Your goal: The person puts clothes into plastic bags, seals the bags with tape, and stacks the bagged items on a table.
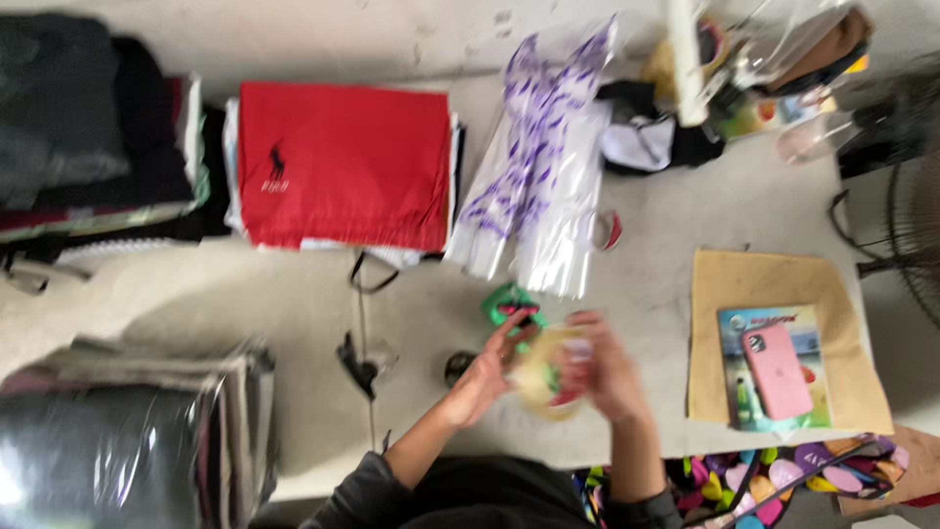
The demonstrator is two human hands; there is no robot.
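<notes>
Both my hands meet over the near middle of the white table (pixel 294 304), blurred by motion. My left hand (pixel 487 370) and my right hand (pixel 604 367) both grip a yellowish roll of tape (pixel 544 377), which has a bit of red at its lower side. A small green object (pixel 509 304) lies on the table just beyond my left fingers. A clear plastic bag with purple print (pixel 539 167) lies further back.
A folded red garment (pixel 343 162) tops a stack at the back, with dark folded clothes (pixel 88 137) to its left. Bagged dark garments (pixel 127 431) sit near left. At right, a pink phone (pixel 778 370) rests on a booklet on a brown envelope (pixel 774 284). A black cord (pixel 360 362) crosses the table.
</notes>
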